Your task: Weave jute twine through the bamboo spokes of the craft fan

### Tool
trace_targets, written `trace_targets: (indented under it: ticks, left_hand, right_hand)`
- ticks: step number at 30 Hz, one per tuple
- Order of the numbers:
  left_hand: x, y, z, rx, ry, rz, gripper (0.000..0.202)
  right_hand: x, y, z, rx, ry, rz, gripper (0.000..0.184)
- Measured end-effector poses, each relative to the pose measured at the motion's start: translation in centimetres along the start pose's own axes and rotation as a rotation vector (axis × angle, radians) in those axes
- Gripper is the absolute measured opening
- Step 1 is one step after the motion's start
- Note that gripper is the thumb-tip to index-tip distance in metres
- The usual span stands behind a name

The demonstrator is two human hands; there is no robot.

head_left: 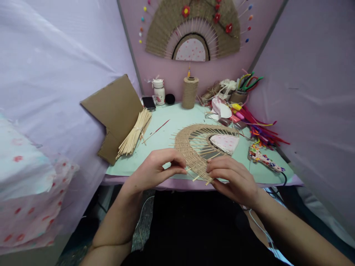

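Observation:
A half-woven fan of jute twine and wooden sticks (194, 146) lies on the pale green table (166, 129), with a pink dotted half-disc at its centre. My left hand (155, 170) is pinched at the fan's near left edge, fingers closed on a thin strand of twine. My right hand (233, 177) is closed on the fan's near rim, gripping the woven band and stick ends.
A bundle of wooden sticks (135, 133) and a cardboard sheet (116, 111) lie at the left. A twine spool (190, 92), small jar (159, 91) and phone (149, 102) stand at the back. Coloured pipe cleaners (257, 125) clutter the right. A finished fan (194, 29) hangs on the wall.

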State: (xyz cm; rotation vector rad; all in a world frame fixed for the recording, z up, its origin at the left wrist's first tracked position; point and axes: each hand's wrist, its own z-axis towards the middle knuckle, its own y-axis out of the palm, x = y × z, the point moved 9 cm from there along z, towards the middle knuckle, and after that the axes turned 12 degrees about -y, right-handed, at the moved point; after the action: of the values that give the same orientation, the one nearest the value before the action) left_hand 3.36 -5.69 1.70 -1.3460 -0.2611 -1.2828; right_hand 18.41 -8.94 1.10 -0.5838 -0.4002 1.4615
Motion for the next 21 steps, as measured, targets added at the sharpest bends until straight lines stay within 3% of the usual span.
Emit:
trace_targets:
  ticks: [4, 8, 11, 16, 21]
  left_hand:
    - [0.2, -0.1, 0.0, 0.08, 0.102, 0.021, 0.01]
    - [0.9, -0.3, -0.7, 0.267, 0.228, 0.199, 0.01]
    - [0.8, -0.2, -1.2, 0.473, 0.258, 0.305, 0.012]
    - [0.0, -0.8, -1.6, 0.922, 0.226, 0.297, 0.015]
    - [0.0, -3.5, 1.3, 1.208, 0.126, 0.202, 0.005]
  right_hand:
    - [0.0, -0.6, 0.1, 0.039, 0.015, -0.019, 0.03]
    - [0.2, -1.0, 0.5, 0.075, 0.051, -0.026, 0.029]
    - [0.5, -1.1, 1.0, 0.125, 0.072, -0.043, 0.03]
    - [1.7, -1.4, 2.5, 0.269, 0.115, -0.112, 0.027]
    - [4.5, -2.6, 5.3, 0.401, 0.14, -0.206, 0.014]
